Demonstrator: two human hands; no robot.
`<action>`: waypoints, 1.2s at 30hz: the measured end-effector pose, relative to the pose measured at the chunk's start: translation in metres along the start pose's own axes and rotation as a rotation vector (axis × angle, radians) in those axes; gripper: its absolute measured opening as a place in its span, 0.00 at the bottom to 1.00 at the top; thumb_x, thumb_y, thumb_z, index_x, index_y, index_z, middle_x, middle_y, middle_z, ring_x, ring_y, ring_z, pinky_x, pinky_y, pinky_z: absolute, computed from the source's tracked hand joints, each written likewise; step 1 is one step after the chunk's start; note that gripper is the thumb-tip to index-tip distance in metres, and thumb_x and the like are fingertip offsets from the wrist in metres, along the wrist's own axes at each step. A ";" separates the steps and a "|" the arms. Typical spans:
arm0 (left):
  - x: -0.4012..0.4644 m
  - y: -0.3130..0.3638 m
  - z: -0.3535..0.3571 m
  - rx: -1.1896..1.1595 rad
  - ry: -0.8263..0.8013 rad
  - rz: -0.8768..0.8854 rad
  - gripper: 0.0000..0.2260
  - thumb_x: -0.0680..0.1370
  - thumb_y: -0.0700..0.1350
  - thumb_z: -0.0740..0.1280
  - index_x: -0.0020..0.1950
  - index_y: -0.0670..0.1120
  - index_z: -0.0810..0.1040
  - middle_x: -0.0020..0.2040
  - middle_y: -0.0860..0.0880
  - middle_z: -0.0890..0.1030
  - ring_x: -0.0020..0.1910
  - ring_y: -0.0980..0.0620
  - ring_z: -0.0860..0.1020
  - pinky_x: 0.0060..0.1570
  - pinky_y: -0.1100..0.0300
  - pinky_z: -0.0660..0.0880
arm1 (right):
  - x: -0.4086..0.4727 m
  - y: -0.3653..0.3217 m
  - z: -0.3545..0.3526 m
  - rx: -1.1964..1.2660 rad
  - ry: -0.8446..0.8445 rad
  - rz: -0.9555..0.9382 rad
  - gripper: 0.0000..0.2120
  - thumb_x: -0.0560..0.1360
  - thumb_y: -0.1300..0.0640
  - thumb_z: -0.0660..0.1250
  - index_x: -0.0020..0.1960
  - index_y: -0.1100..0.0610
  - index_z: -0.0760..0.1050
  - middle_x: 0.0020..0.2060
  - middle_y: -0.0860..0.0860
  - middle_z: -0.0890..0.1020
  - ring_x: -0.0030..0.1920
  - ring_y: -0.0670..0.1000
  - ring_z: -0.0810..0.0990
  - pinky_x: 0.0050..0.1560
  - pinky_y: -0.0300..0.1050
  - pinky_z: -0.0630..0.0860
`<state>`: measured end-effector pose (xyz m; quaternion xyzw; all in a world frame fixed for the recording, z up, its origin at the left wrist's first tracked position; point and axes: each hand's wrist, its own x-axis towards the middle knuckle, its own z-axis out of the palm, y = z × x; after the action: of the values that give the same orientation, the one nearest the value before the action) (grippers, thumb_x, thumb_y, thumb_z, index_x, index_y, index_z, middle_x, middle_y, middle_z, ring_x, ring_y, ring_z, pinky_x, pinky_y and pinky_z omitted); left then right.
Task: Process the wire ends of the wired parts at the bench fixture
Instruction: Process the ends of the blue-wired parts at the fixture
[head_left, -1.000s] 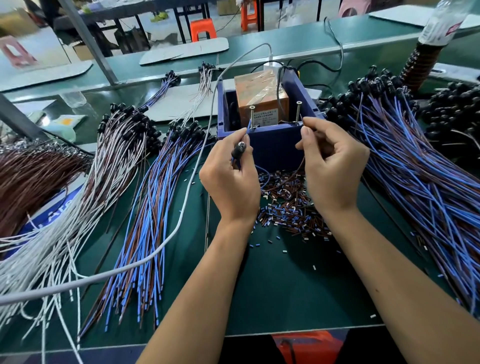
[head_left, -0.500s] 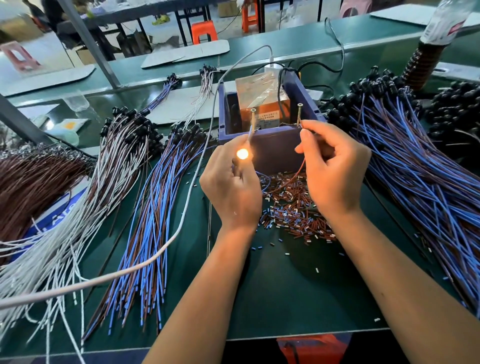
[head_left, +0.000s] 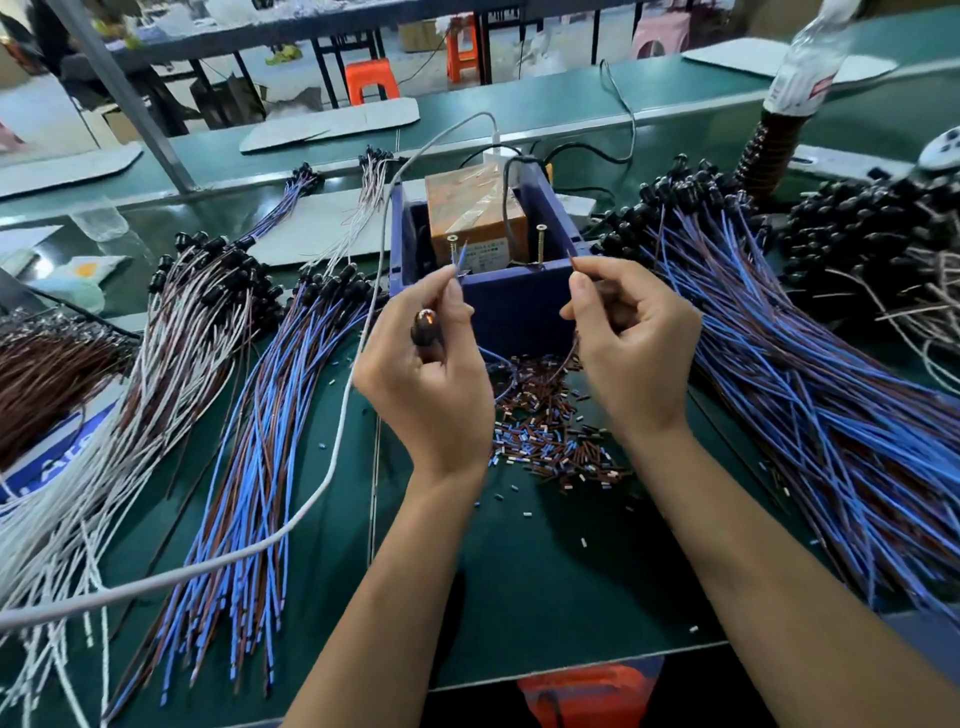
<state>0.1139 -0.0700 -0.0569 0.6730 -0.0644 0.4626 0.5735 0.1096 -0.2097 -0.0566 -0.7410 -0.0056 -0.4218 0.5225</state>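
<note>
While both hands work close in front of the blue box fixture on the green table, each is curled on part of one wired part. The left hand has its fingers folded round the small dark lamp body, whose tip shows a faint orange glint, and its thumb and forefinger pinch the blue wire end so that it stands up just beside the left screw post on the fixture's front wall; whether wire and screw touch I cannot tell. The right hand is likewise closed, thumb and forefinger pinching the brown wire near the fixture's front right corner, close to the right screw post. That wire droops in a loop below the hand toward the pile of cut insulation bits lying on the table between the wrists.

Inside the fixture sits an orange-brown block wrapped in clear tape. A heap of blue and brown wired parts spreads to the right of the right arm, and another bundle lies left of the left arm, with white-wired ones further left. A pale cable curves across the table past the left hand.
</note>
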 end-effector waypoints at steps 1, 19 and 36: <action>-0.001 0.010 0.010 -0.026 -0.013 -0.029 0.05 0.82 0.42 0.69 0.52 0.44 0.85 0.40 0.50 0.85 0.37 0.48 0.82 0.35 0.49 0.77 | 0.003 -0.001 -0.007 -0.008 0.016 0.022 0.06 0.81 0.58 0.69 0.54 0.56 0.85 0.36 0.46 0.85 0.36 0.45 0.85 0.40 0.42 0.81; 0.012 0.148 0.198 -0.541 -0.598 -0.967 0.05 0.78 0.39 0.68 0.42 0.42 0.77 0.32 0.48 0.71 0.28 0.51 0.67 0.32 0.59 0.66 | 0.075 -0.020 -0.165 -0.441 -0.242 0.044 0.15 0.82 0.47 0.65 0.66 0.51 0.77 0.39 0.46 0.84 0.38 0.47 0.83 0.45 0.55 0.80; 0.025 0.125 0.209 -1.053 -0.492 -1.227 0.17 0.88 0.43 0.55 0.46 0.35 0.76 0.38 0.47 0.68 0.29 0.56 0.61 0.22 0.66 0.61 | 0.079 -0.031 -0.151 -0.567 -0.387 0.176 0.15 0.84 0.45 0.63 0.62 0.53 0.80 0.41 0.50 0.88 0.48 0.48 0.87 0.60 0.45 0.77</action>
<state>0.1657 -0.2742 0.0676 0.3151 -0.0178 -0.1807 0.9315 0.0528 -0.3476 0.0319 -0.9204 0.0768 -0.2119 0.3195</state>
